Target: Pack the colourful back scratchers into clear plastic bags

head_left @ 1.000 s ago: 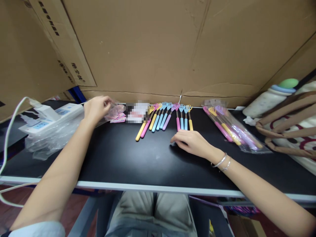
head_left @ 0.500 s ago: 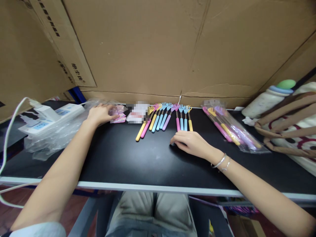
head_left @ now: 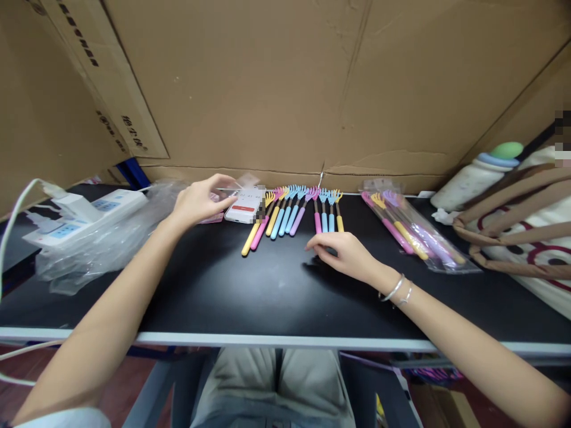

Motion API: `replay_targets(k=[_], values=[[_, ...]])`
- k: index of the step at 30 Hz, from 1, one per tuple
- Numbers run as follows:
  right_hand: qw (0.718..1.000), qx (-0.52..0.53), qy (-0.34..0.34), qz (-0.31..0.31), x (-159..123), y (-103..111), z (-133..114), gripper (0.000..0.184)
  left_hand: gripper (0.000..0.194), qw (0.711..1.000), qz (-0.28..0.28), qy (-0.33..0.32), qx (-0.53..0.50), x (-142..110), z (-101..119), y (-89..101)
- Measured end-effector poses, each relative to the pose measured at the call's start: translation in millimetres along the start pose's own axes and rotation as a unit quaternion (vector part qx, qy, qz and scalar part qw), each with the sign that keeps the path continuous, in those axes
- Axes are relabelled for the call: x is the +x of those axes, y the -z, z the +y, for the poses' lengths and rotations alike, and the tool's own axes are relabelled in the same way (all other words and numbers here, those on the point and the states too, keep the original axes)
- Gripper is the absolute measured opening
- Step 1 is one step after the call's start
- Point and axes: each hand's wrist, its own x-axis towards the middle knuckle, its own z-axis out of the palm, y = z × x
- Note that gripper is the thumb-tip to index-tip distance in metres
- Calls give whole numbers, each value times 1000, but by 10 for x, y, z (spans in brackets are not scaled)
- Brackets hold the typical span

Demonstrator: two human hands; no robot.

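Observation:
My left hand (head_left: 203, 200) is raised over the left back of the table, its thumb and fingers closed on a small clear plastic bag (head_left: 248, 180) that sticks out past the fingertips. Under it lie pink printed cards (head_left: 213, 218), partly hidden, with a phone (head_left: 241, 208) beside them. My right hand (head_left: 341, 252) hovers low or rests on the table, fingers loosely bent and apart, with nothing seen in it. Just beyond it are the handle ends of several back scratchers (head_left: 324, 222) in pink, blue and yellow. Another group of back scratchers (head_left: 281, 220) lies fanned out to the left.
A clear bag of back scratchers (head_left: 414, 232) lies at the right. Beyond it are a bottle (head_left: 475, 178) and a cloth bag (head_left: 526, 238). Crumpled plastic (head_left: 98, 249) and a power strip (head_left: 84, 217) occupy the left. A cardboard wall (head_left: 267, 89) closes off the back.
My left hand has lifted off the pink cards and moved right towards the phone, with a clear plastic bag now at its fingertips. My right hand has stayed nearly still.

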Motion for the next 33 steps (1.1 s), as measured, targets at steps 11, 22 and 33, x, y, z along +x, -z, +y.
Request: replay_targets(k=[11,22,33], values=[[921,364,-141,1,72,-194,-40,32,42,958,30,-276,-74,-520,1009,-456],[917,367,-159,4,93,-205,-24,28,32,978,-34,-149,-145,-479,933,-447],[931,325,-165,-18,94,-211,-49,25,29,963,-88,-53,-250,-449,958,-514]])
